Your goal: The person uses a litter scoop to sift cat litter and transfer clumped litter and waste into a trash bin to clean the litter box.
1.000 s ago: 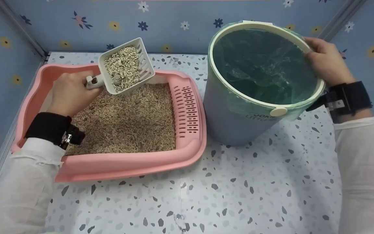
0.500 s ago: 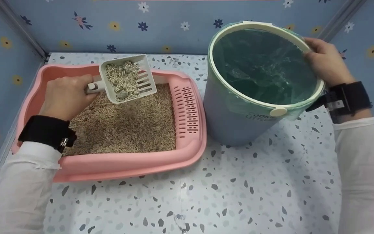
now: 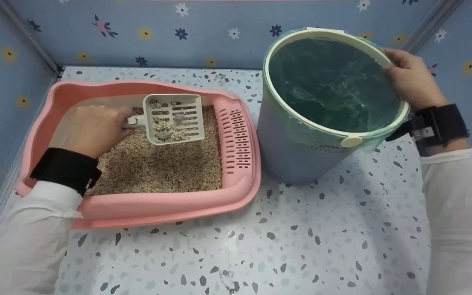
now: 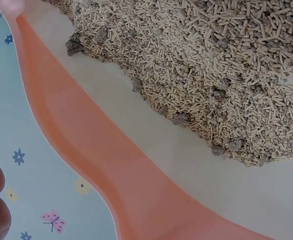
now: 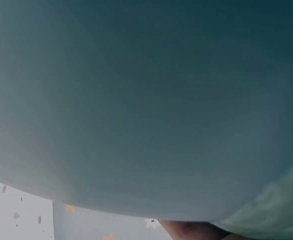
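In the head view my left hand (image 3: 100,127) grips the short handle of a pale slotted litter scoop (image 3: 195,119), held above the litter box. A few grey clumps and some light pellets (image 3: 166,130) lie in the scoop, mostly at its near side. Below it, the pink litter box (image 3: 146,205) holds brown pellet litter (image 3: 170,172). The left wrist view shows darker clumps (image 4: 181,118) along the litter's edge. My right hand (image 3: 414,78) holds the rim of a tilted blue-grey trash bin (image 3: 297,159) with a green bag liner (image 3: 326,82) inside.
The box's perforated ledge (image 3: 238,139) lies between the litter and the bin. Floral walls (image 3: 236,49) enclose the back and both sides. Speckled flooring (image 3: 236,246) extends in front. The bin's side (image 5: 136,125) fills most of the right wrist view.
The scoop has moved down toward the litter and slightly right, turning level. Most loose pellets have left it, baring its slots. My right hand and the bin have stayed put.
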A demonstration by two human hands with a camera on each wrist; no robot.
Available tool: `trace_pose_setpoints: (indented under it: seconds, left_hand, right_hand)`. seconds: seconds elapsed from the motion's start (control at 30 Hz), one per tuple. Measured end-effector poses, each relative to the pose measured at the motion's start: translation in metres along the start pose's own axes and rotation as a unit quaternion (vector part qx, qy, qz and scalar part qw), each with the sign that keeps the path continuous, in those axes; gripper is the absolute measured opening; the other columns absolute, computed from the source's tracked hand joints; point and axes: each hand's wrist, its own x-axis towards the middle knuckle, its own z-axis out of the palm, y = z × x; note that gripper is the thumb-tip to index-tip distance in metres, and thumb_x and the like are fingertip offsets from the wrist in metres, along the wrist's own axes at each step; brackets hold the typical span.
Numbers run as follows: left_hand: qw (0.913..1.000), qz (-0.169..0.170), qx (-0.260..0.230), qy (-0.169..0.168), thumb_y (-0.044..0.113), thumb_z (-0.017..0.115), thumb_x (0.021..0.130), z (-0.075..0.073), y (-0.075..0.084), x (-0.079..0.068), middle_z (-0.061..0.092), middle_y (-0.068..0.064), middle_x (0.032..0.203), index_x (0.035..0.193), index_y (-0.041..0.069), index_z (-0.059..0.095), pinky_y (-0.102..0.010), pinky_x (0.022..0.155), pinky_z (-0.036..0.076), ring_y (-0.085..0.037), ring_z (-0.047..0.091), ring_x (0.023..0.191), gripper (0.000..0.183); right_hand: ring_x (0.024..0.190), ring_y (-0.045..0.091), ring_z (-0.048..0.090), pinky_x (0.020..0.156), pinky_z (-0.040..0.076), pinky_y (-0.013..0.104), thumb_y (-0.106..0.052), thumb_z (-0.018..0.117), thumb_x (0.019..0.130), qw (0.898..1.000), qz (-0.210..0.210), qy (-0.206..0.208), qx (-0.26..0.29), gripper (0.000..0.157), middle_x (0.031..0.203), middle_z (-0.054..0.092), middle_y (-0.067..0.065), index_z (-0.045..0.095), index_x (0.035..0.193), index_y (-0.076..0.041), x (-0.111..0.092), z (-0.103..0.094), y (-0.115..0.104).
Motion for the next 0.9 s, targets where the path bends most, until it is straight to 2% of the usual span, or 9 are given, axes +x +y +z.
trace_pose_setpoints:
  seconds: [0.1,0.2,0.3,0.4,0.5,0.63,0.73,0.9]
  left_hand:
    - [0.9996,-0.010,-0.012,-0.022,0.029,0.076,0.077,-0.001,0.002,0.002,0.047,-0.001,0.050,0.086,0.011,0.061,-0.031,0.041,0.029,-0.018,0.040,0.043,0.025]
    - [0.9976,-0.023,-0.039,-0.052,0.028,0.072,0.081,0.000,0.006,0.003,0.050,-0.002,0.054,0.081,0.011,0.059,-0.033,0.043,0.031,-0.020,0.043,0.047,0.021]
    - [0.9910,-0.042,-0.084,-0.096,0.027,0.064,0.084,0.001,0.010,0.005,0.049,-0.002,0.058,0.073,0.012,0.054,-0.033,0.045,0.033,-0.020,0.043,0.051,0.021]
    - [0.9766,-0.074,-0.131,-0.154,0.029,0.060,0.085,-0.001,0.012,0.007,0.044,-0.001,0.059,0.070,0.013,0.051,-0.032,0.047,0.032,-0.018,0.041,0.052,0.024]
    - [0.9518,-0.106,-0.185,-0.220,0.031,0.061,0.085,-0.003,0.013,0.009,0.042,-0.001,0.060,0.071,0.012,0.051,-0.030,0.046,0.031,-0.016,0.038,0.051,0.025]
    - [0.9215,-0.110,-0.251,-0.275,0.026,0.062,0.084,-0.003,0.013,0.010,0.042,0.001,0.060,0.074,0.009,0.053,-0.028,0.046,0.032,-0.013,0.036,0.050,0.022]
    - [0.9074,-0.104,-0.278,-0.298,0.025,0.062,0.084,-0.002,0.011,0.010,0.041,0.003,0.059,0.072,0.010,0.053,-0.025,0.045,0.032,-0.011,0.035,0.049,0.022]
    - [0.8927,-0.104,-0.294,-0.326,0.026,0.063,0.084,-0.003,0.010,0.010,0.041,0.005,0.058,0.072,0.010,0.054,-0.023,0.043,0.031,-0.009,0.034,0.048,0.023]
  right_hand:
    - [0.089,0.005,0.061,0.072,0.051,0.014,-0.022,0.038,0.100,1.000,0.001,0.000,0.005,0.049,0.138,0.042,0.018,0.029,0.148,-0.016,-0.001,0.000,0.000]
    - [0.089,0.005,0.061,0.072,0.051,0.014,-0.022,0.039,0.100,1.000,0.001,0.000,0.009,0.049,0.138,0.041,0.019,0.029,0.148,-0.016,-0.001,0.000,0.000]
    - [0.088,0.005,0.060,0.071,0.051,0.014,-0.022,0.039,0.100,1.000,0.000,0.000,0.008,0.049,0.138,0.041,0.019,0.029,0.148,-0.015,-0.001,0.000,0.000]
    - [0.087,0.005,0.060,0.071,0.051,0.014,-0.022,0.038,0.100,1.000,-0.004,0.002,0.001,0.049,0.138,0.041,0.019,0.029,0.148,-0.015,-0.001,0.001,0.001]
    - [0.087,0.004,0.060,0.071,0.051,0.013,-0.022,0.038,0.100,1.000,-0.005,0.004,-0.003,0.049,0.138,0.041,0.019,0.029,0.148,-0.016,-0.001,0.001,0.001]
    - [0.086,0.003,0.061,0.071,0.051,0.013,-0.022,0.038,0.100,1.000,-0.007,0.006,-0.002,0.048,0.138,0.041,0.020,0.030,0.147,-0.016,-0.001,0.002,0.001]
    - [0.091,0.007,0.061,0.073,0.051,0.014,-0.021,0.037,0.100,1.000,-0.011,0.004,0.001,0.048,0.138,0.041,0.019,0.030,0.147,-0.016,-0.002,0.003,0.002]
    - [0.100,0.011,0.060,0.078,0.051,0.016,-0.021,0.036,0.101,1.000,-0.013,0.001,0.003,0.048,0.138,0.041,0.017,0.028,0.148,-0.016,-0.002,0.003,0.002]
